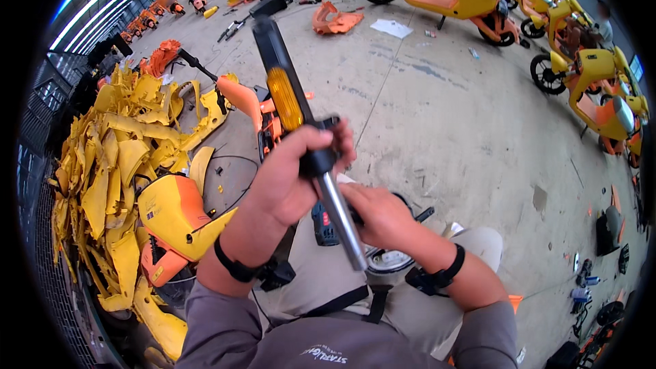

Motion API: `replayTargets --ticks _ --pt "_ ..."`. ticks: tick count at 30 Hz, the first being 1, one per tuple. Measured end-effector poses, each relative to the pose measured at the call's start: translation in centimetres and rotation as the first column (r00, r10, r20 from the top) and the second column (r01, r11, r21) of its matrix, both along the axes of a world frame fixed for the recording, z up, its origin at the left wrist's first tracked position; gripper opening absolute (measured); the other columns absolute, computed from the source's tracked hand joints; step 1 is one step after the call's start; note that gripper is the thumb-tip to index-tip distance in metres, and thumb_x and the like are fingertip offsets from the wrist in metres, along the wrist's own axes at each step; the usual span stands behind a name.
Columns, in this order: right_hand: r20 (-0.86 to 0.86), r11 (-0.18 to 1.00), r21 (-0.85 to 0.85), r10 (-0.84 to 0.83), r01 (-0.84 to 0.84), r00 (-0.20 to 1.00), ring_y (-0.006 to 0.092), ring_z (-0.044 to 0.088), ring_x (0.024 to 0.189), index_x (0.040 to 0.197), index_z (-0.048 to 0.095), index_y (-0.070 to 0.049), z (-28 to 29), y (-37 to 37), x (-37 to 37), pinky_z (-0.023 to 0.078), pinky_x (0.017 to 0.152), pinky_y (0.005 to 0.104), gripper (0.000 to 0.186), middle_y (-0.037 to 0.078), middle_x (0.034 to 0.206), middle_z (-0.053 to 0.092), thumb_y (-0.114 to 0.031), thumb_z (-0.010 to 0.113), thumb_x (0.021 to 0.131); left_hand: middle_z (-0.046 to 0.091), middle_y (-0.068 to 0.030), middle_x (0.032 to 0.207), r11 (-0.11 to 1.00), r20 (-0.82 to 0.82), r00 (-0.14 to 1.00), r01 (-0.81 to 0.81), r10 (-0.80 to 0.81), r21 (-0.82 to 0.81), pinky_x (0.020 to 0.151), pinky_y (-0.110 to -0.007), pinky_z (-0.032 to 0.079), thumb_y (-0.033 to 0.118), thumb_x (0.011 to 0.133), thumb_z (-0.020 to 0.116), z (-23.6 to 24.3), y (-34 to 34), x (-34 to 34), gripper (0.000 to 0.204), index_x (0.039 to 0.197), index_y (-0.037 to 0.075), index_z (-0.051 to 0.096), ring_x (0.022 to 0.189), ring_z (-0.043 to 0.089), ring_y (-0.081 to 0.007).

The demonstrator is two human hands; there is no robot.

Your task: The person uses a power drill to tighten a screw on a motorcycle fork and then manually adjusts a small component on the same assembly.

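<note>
Panels (113, 184) of thin yellow plastic, curved and jagged-edged, are heaped along the left of my feed, and just right of them I see a smooth yellow-and-orange scooter shell (171, 208). Next comes what I take for a fork leg (320, 161), tilted in mid-air with its top leaning left: black at the upper end with a ribbed amber reflector (284, 99), then a black collar (321, 165) and a polished, straight metal tube (342, 222). The left hand (307, 157) is curled round the collar, thumb and fingers wrapped about it. Lower down, the tube partly blocks my view of a teal power tool (326, 225). The right hand (383, 215) is just beside the tube; I cannot tell whether its fingers touch or grip anything. Farther right, scuffed concrete (437, 123) stretches toward yellow-and-orange scooters (594, 85), with small loose parts (581, 295) scattered nearer me.
</note>
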State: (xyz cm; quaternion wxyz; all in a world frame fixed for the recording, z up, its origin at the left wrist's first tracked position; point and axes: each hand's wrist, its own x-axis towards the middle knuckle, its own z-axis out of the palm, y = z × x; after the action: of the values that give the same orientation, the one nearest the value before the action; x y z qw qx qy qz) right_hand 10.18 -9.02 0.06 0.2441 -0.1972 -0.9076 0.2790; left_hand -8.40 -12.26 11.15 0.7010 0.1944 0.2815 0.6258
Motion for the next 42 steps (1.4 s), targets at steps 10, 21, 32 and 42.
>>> replayTargets --ticks 10,21,32,42 --pt "0.042 0.998 0.06 -0.007 0.005 0.999 0.0341 0.059 0.095 0.1 0.058 -0.004 -1.9 0.6 -0.6 0.051 0.081 0.0439 0.037 0.013 0.098 0.063 -0.007 0.071 0.065 0.06 -0.0191 0.116 0.987 0.13 0.99 0.064 -0.045 -0.151 0.109 -0.044 0.047 0.01 0.088 0.055 -7.1 -2.4 -0.3 0.037 0.12 -0.008 0.058 0.113 0.059 -0.0289" --pt "-0.019 0.994 -0.099 -0.049 0.047 0.999 0.0357 0.059 0.112 0.125 0.06 -0.004 -0.7 3.2 3.2 0.047 0.097 0.0426 0.055 0.015 0.121 0.063 -0.022 0.079 0.076 0.056 -0.02 0.131 0.981 0.12 0.988 0.118 -0.1 -0.152 0.116 -0.042 0.039 0.007 0.089 0.055 -9.3 -2.0 0.2 0.04 0.126 -0.009 0.053 0.127 0.053 -0.0296" --pt "-0.18 0.97 -0.127 -0.226 0.205 0.957 0.0304 0.062 0.085 0.096 0.069 -0.005 0.1 1.4 0.8 0.05 0.074 0.0401 0.022 0.01 0.088 0.064 -0.012 0.079 0.077 0.063 -0.0098 0.127 0.981 0.031 0.991 0.135 -0.132 -0.139 0.089 -0.031 0.048 0.012 0.093 0.061 -9.6 -2.0 1.1 0.04 0.131 -0.003 0.057 0.109 0.059 -0.0156" --pt "-0.169 0.976 -0.026 -0.217 0.216 0.961 0.0324 0.063 0.086 0.097 0.069 -0.004 0.5 1.6 0.9 0.052 0.075 0.0392 0.019 0.011 0.087 0.066 -0.008 0.076 0.079 0.063 -0.0097 0.125 0.978 0.015 0.993 0.117 -0.117 -0.173 0.097 -0.031 0.049 0.011 0.097 0.06 -9.9 -2.1 1.5 0.037 0.131 -0.003 0.056 0.105 0.062 -0.015"
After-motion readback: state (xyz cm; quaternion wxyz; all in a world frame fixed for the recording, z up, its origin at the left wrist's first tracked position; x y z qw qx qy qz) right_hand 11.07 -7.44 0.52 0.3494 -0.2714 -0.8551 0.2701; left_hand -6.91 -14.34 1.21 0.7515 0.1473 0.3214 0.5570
